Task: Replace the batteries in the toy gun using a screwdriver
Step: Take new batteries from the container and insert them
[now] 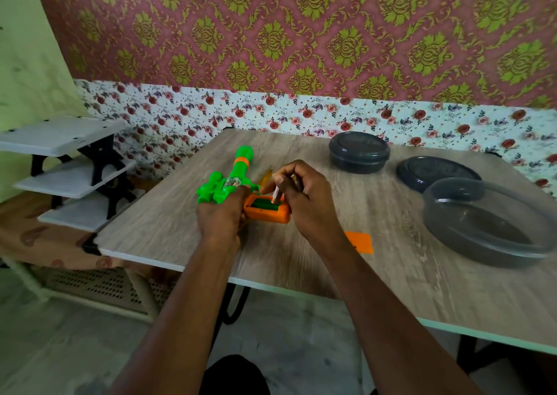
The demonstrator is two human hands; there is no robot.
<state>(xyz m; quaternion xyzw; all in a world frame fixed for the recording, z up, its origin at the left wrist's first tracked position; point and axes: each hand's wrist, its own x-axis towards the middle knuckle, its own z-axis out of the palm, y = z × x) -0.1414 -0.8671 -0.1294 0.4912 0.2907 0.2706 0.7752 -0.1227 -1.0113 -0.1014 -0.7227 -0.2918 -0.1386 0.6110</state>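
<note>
A green toy gun [238, 168] with an orange grip [268, 214] lies on the wooden table [301, 262], barrel pointing away. The grip's battery compartment is open and green inside. My left hand [221, 214] clasps the gun where body meets grip. My right hand [298, 195] pinches a small battery [276, 197], tilted, with its lower end in the open compartment. The orange compartment cover [360, 242] lies flat on the table to the right of my right wrist. A yellow screwdriver [266, 177] shows partly behind my right hand.
A closed dark round container [358, 152] stands at the back. A loose dark lid [434, 171] lies to its right, and an open translucent grey bowl [488, 223] sits at the right. A white tiered rack [69, 165] stands left of the table.
</note>
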